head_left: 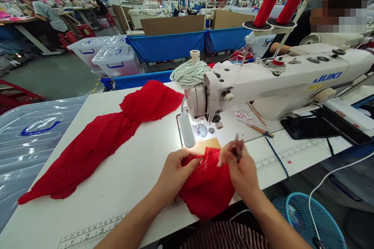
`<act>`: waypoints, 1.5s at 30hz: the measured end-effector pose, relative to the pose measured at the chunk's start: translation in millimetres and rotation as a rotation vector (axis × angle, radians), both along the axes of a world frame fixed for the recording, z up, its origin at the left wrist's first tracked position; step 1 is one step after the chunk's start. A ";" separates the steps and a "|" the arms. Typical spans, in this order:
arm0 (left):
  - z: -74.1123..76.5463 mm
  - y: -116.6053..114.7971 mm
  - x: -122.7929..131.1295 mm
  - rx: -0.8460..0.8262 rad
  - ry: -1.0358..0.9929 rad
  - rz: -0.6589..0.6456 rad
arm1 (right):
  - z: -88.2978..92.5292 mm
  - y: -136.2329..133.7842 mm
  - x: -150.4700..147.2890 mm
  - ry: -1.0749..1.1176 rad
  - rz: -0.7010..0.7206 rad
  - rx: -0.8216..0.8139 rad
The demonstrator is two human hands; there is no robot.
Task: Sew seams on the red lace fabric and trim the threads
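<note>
Red fabric (209, 192) hangs over the table's front edge, below the sewing machine (263, 81). My left hand (178, 167) pinches its upper left edge between thumb and fingers. Just right of the fabric, my right hand (241, 167) is closed around a small dark tool (238, 148), blurred by motion; its exact kind is unclear. A tan piece (209, 145) lies flat behind the fabric, in front of the lit needle plate (201, 131). More red fabric (96, 148), gathered near its middle, stretches across the left of the white table (128, 186).
Scissors or snips (257, 127) and a black phone-like object (309, 126) lie right of the needle area. Red thread cones (268, 4) stand behind the machine. Lidded plastic bins (43, 132) flank the table's left. A blue basket (315, 218) sits below right. Another person works behind the machine.
</note>
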State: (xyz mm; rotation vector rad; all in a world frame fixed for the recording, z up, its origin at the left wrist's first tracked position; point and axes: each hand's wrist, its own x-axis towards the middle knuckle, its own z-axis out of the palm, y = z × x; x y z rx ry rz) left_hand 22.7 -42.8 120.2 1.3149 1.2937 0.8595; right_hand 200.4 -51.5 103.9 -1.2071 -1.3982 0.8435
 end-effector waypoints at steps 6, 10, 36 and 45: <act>-6.9 0.5 2.8 -0.064 -0.044 0.008 | 15.0 7.5 19.5 0.020 -0.036 0.112; -8.5 -0.8 6.7 -0.022 -0.058 0.073 | 13.2 6.7 -3.0 -0.084 0.213 -0.001; -10.9 0.5 3.2 -0.086 0.012 0.036 | 7.3 7.6 -16.9 -0.004 0.040 -0.126; -14.9 -3.0 4.1 0.031 0.031 0.027 | 5.2 11.2 -16.3 -0.017 0.253 -0.317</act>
